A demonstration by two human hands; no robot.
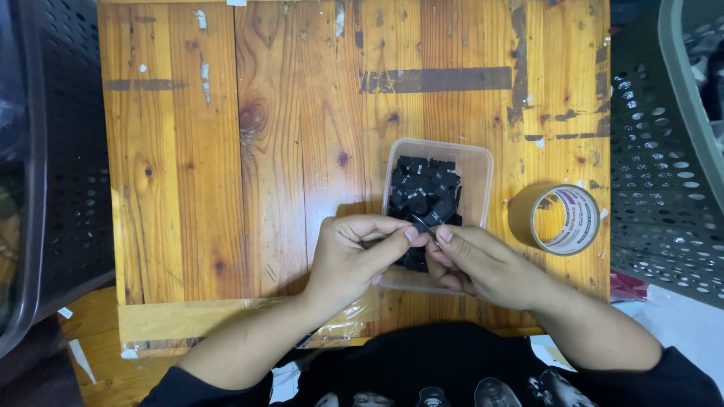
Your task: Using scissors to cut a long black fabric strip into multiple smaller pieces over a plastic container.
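A clear plastic tub sits on the wooden table, holding several small black tags. My left hand and my right hand meet over the tub's near end. Between the thumbs and forefingers of both hands is pinched one small black tag. My hands hide the near part of the tub.
A roll of clear tape lies right of the tub. A dark perforated basket stands at the left, and a grey perforated basket at the right. A strip of tape runs along the table's near edge.
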